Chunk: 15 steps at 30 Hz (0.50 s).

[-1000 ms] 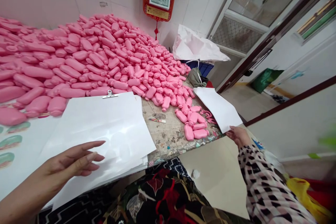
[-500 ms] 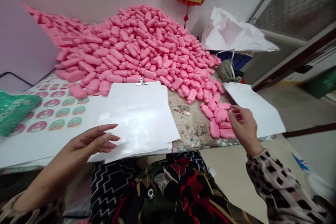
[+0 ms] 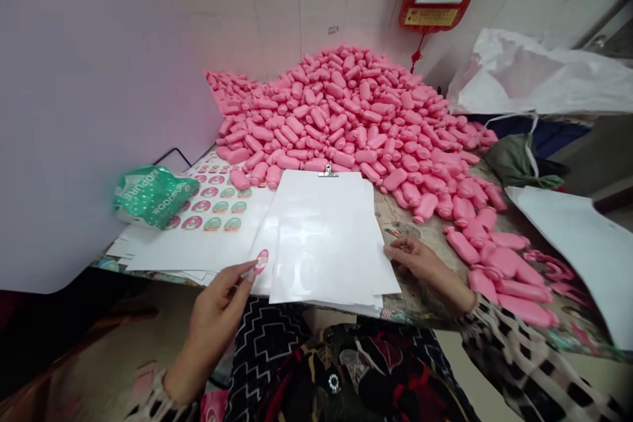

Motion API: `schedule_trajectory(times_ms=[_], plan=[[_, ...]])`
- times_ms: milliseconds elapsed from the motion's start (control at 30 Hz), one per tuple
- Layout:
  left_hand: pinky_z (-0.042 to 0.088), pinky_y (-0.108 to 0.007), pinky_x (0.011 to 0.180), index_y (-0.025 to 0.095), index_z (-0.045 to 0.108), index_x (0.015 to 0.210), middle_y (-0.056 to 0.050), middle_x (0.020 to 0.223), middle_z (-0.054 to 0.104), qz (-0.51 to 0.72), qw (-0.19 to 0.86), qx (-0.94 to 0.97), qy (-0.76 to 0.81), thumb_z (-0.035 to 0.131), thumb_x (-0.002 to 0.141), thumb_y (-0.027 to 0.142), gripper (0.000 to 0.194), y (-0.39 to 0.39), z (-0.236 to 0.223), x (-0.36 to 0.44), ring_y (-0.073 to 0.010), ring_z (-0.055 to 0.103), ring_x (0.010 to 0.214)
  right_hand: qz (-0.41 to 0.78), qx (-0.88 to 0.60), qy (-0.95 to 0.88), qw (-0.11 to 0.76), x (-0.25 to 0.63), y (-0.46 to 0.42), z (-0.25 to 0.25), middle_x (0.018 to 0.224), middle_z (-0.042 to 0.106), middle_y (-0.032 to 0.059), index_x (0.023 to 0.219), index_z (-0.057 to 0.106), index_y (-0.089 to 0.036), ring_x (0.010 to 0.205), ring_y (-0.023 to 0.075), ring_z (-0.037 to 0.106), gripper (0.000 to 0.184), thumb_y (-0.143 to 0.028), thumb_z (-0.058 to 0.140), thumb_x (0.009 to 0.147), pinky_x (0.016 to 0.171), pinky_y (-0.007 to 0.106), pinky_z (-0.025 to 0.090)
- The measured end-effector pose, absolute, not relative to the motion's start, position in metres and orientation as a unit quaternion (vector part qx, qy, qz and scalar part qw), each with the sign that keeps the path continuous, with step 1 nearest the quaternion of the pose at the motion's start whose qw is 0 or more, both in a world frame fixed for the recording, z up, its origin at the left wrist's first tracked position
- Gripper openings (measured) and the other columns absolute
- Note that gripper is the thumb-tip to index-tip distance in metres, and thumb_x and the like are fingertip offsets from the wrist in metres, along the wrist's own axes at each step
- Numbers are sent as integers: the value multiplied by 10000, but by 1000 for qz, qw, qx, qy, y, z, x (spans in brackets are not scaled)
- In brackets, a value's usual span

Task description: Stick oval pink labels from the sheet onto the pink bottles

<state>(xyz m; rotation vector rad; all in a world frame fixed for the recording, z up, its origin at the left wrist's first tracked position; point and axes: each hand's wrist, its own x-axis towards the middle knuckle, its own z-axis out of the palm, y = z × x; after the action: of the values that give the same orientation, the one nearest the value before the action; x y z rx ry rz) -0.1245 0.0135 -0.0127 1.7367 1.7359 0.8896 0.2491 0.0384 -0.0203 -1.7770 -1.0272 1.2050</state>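
My left hand (image 3: 222, 306) pinches a small pink oval sticker (image 3: 262, 262) between thumb and fingers, in front of the left edge of the white sheets. These white sheets (image 3: 326, 237) lie stacked under a metal binder clip (image 3: 328, 171); faint shiny round shapes show on the top one. At the stack's right edge is my right hand (image 3: 420, 264), fingers loosely bent, fingertips by the paper, with nothing visible in them. Printed sheets of pink and green round stickers (image 3: 212, 224) lie to the left.
Behind the sheets rises a large heap of pink bottles (image 3: 346, 105), spilling toward the right front. A green printed bag (image 3: 153, 196) rests at left. On the right are another white sheet (image 3: 578, 244), pink scraps (image 3: 564, 273) and a dark green cloth bag (image 3: 519, 161).
The view has turned left. My left hand, empty before, now pinches a pink sticker. My right hand has moved from the front bottles to the right edge of the white sheets.
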Motion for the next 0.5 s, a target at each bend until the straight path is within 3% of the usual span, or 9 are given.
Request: schedule_trajectory(times_ms=[167,300,500], plan=[[466,-379,929,247,646,1103,-74,1150,637,335,175,697,609,498,856,379,316,9,-24,-123,-231,588,1063,529,-683,-385,326,240,38,-9,491,501,-44,629,509,-167,416,62,391,284,-369,707,655,401,203,219],[440,-402,956,264,584,1203,-80,1223,594,304,85,763,565,524,856,354,364,6,-31,-122,-238,542,1124,582,-675,-334,307,241,40,-11,460,470,-63,644,505,-166,374,39,324,268,-349,700,653,371,181,145],[404,-477,928,309,534,1268,-101,1321,533,204,-85,838,500,629,774,469,528,3,-38,-119,-309,484,1173,643,-650,-264,306,241,46,-22,447,443,-76,636,481,-162,341,18,282,247,-306,680,663,348,160,100]])
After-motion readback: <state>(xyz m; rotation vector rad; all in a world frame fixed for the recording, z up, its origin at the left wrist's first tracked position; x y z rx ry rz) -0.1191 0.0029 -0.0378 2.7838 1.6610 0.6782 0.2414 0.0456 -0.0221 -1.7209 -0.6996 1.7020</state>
